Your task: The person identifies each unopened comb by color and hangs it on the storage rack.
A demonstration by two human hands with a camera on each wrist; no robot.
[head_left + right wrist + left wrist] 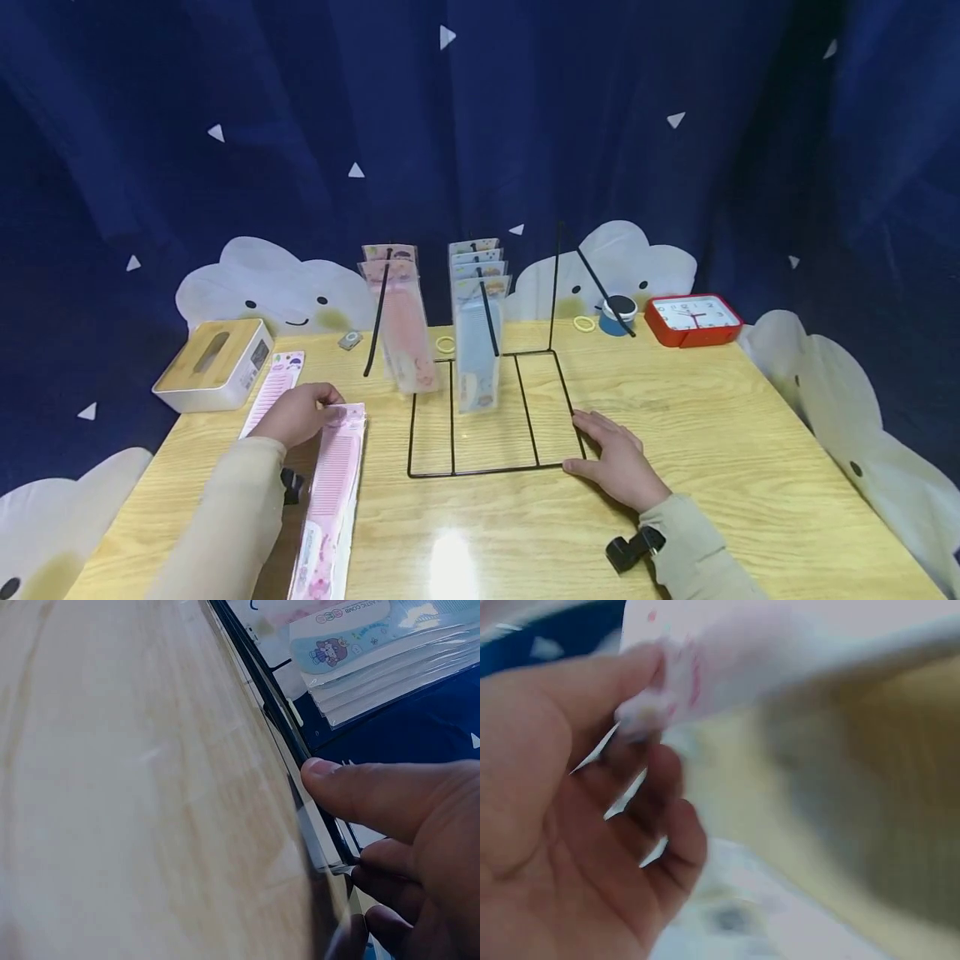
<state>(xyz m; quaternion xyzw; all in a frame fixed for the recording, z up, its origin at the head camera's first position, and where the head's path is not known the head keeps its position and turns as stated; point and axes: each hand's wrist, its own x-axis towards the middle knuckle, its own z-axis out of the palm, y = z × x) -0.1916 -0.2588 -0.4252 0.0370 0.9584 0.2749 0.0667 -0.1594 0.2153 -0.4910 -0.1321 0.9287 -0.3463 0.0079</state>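
Note:
My left hand [298, 417] pinches the top end of a pink packaged comb [333, 475], which slants down toward the table's near edge. In the left wrist view, thumb and fingertips meet on the blurred card end [694, 682]. Under that forearm lies another pink packaged comb [273, 383]. With fingers spread, my right hand [618, 462] rests at the front right corner of a black wire rack [495, 470]. Its thumb [330, 771] touches the wire in the right wrist view. Pink packs [405, 325] and blue comb packs [476, 333] hang from the rack's prongs.
A bare prong [604, 290] juts forward on the rack's right side. A wood-topped tissue box [240, 375] stands back left, a red clock [682, 337] back right. Between them sit a blue jar [617, 323], yellow rings [446, 350] and a small grey item [349, 340].

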